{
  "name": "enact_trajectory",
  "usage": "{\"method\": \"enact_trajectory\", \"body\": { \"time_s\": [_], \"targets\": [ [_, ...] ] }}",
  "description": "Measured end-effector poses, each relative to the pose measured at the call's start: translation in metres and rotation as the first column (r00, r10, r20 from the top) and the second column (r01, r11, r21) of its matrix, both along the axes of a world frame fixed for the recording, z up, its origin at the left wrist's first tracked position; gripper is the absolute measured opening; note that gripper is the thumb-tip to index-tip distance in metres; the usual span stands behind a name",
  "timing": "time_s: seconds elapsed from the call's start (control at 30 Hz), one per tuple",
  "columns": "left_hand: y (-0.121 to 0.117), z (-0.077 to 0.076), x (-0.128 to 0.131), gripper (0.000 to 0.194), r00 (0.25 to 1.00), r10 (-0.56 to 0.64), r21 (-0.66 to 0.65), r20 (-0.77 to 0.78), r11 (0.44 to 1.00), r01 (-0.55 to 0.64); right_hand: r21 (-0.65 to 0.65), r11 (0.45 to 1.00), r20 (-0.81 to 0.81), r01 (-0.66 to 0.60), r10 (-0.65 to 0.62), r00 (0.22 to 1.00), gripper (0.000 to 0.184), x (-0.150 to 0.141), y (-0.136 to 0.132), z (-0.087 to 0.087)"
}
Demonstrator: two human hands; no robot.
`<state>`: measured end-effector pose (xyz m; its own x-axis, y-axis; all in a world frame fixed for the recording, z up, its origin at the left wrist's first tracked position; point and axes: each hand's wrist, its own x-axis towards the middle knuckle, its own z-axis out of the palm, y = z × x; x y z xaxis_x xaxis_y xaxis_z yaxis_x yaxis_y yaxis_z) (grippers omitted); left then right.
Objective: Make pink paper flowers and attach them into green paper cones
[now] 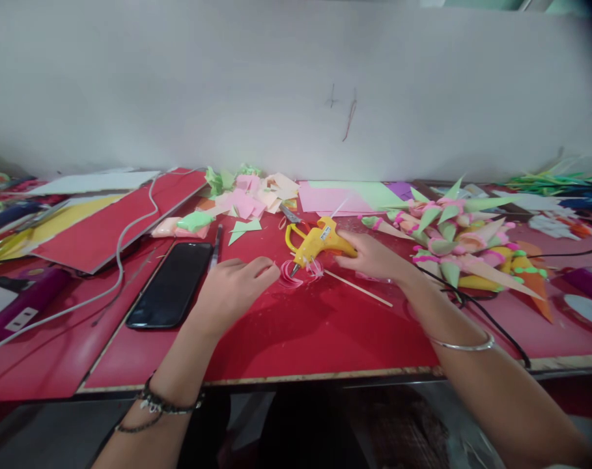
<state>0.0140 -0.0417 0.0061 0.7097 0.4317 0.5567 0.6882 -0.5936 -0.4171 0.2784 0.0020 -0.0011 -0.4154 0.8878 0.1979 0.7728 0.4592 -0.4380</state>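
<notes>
A yellow hot glue gun (313, 245) is in my right hand (374, 254), whose fingers close round the end of its handle. The gun's nozzle points down and left, over pink paper strips curled into loops (290, 276) on the red tabletop. My left hand (237, 286) is just left of these loops, its fingers curled together with the thumb against them. What it pinches, if anything, is hidden. A thin wooden stick (359, 289) lies below the gun, slanting to the right.
A black phone (171, 285) lies left of my left hand, near a white cable (122, 241). Paper scraps (249, 195) lie behind. Paper cones with pink and green trim (452, 241) are piled at right, beside a black cord (501, 329). A grey wall (227, 85) rises behind.
</notes>
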Motion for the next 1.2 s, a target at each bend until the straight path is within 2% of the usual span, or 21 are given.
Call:
{"method": "enact_trajectory", "body": {
  "time_s": [0.3, 0.7, 0.9, 1.03, 1.2],
  "targets": [
    [0.0, 0.0, 0.001, 0.018, 1.0, -0.01, -0.001, 0.014, 1.0, 0.01, 0.045, 0.999, 0.035, -0.002, 0.0, 0.999, 0.016, -0.002, -0.002, 0.002],
    [0.0, 0.0, 0.0, 0.019, 1.0, -0.019, 0.049, 0.015, 0.999, 0.018, 0.143, 0.987, 0.225, 0.066, -0.097, 0.97, 0.033, -0.003, -0.001, -0.005],
    [-0.009, 0.005, 0.002, 0.011, 0.979, -0.173, 0.221, 0.112, 0.964, 0.145, 0.213, 0.957, 0.118, 0.199, -0.228, 0.966, 0.051, 0.0, 0.001, -0.003],
    [-0.014, 0.007, 0.004, 0.011, 0.968, -0.227, 0.234, 0.109, 0.952, 0.197, 0.212, 0.949, 0.026, 0.233, -0.243, 0.97, 0.045, 0.003, 0.002, 0.002],
    [-0.013, 0.005, 0.005, 0.011, 0.973, -0.21, 0.215, 0.098, 0.959, 0.186, 0.158, 0.96, -0.124, 0.232, -0.214, 0.969, 0.036, 0.007, 0.0, 0.008]
  ]
}}
